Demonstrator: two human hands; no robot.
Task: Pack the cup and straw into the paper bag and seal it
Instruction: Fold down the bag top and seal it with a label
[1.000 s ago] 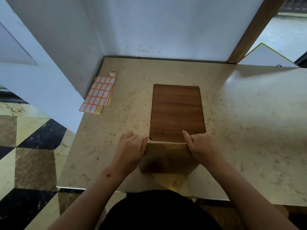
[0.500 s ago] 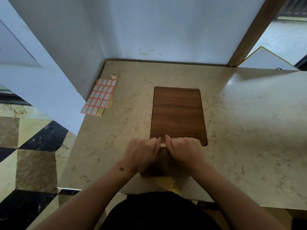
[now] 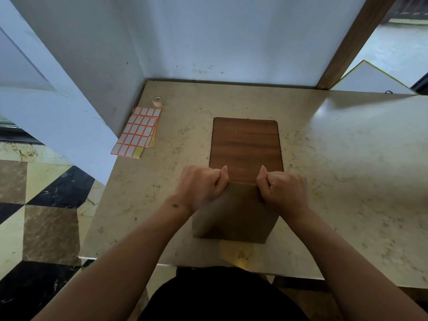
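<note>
Two hands meet at the top edge of a brown paper bag [image 3: 234, 216]. On one side the left hand [image 3: 199, 188] has its fingers curled into a loose fist, pinching the bag's upper left corner; on the other the right hand [image 3: 283, 193] is curled the same way round the upper right corner, thumb tips pointing away from the body. Between them the bag's top edge runs flat and folded closed. Cup and straw are not visible, so whether they are inside cannot be told.

The bag stands near the front edge of the surface [image 3: 347, 170], a beige, marble-patterned top with a glossy sheen toward the right. Just behind the bag and partly overlapped by it lies a dark wood-grain board [image 3: 245, 142] with rounded corners. Well off to the left, near the wall, rests a stack of label sheets [image 3: 137, 133] with orange-bordered white stickers, and just behind it a small roll of tape [image 3: 157, 100].

A pale blue-white wall [image 3: 220, 35] closes the corner behind the surface, with a wooden post [image 3: 352, 42] slanting up at the right. Left of the surface, the floor [image 3: 34, 205] shows black, tan and cream stone tiles.
</note>
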